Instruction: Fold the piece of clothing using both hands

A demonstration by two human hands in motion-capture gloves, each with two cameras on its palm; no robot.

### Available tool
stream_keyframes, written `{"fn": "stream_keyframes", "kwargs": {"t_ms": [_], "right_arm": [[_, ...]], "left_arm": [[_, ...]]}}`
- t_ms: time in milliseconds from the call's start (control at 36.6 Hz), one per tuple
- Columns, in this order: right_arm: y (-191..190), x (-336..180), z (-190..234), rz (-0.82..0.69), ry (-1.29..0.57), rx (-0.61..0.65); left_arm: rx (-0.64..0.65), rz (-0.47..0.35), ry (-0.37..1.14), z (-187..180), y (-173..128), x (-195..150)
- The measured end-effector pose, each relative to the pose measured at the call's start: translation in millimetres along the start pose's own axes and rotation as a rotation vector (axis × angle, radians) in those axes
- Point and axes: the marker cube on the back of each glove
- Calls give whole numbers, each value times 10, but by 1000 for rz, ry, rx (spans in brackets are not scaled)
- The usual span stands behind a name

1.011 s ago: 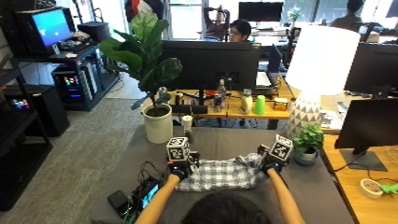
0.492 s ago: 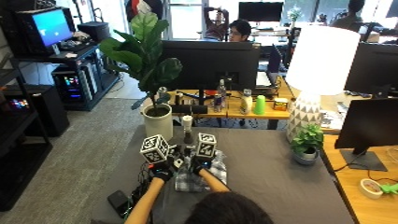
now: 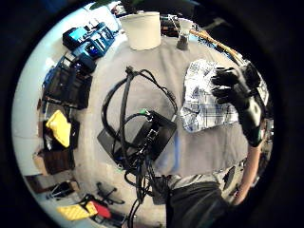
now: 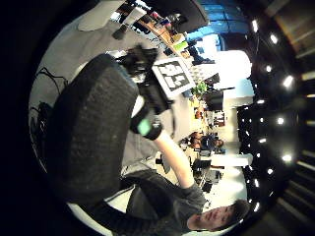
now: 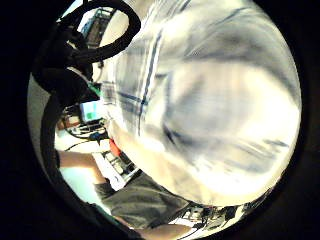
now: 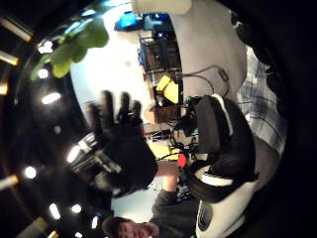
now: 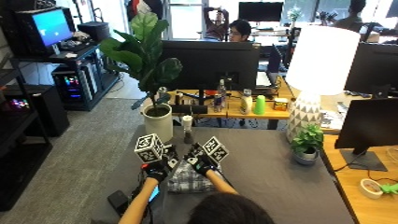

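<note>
Checked shirt (image 7: pixel 189 181) lies folded on table (image 7: pixel 273 172) under right hand (image 7: pixel 198 164).

We see a soft woven cloth shirt (image 7: pixel 189 179), plaid in white and grey-blue, its surface matt and lightly creased. The tabletop (image 7: pixel 273 172) under it looks like a matt grey covering, smooth and without shine (possibly felt or fabric; we cannot tell). The left hand (image 7: pixel 157 169) and right hand (image 7: pixel 198 163) wear matt black textured gloves. At the far left stands a smooth white pot (image 7: pixel 157 122), faintly glossy.
</note>
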Motion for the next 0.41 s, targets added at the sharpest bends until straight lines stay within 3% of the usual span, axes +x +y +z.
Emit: {"fn": "stream_keyframes", "kwargs": {"t_ms": [191, 410], "right_arm": [[316, 99, -973, 146, 287, 100], [328, 505, -1326, 208, 327, 234]], "left_arm": [[-7, -32, -35, -102, -63, 56], [-32, -7, -53, -86, -145, 108]]}}
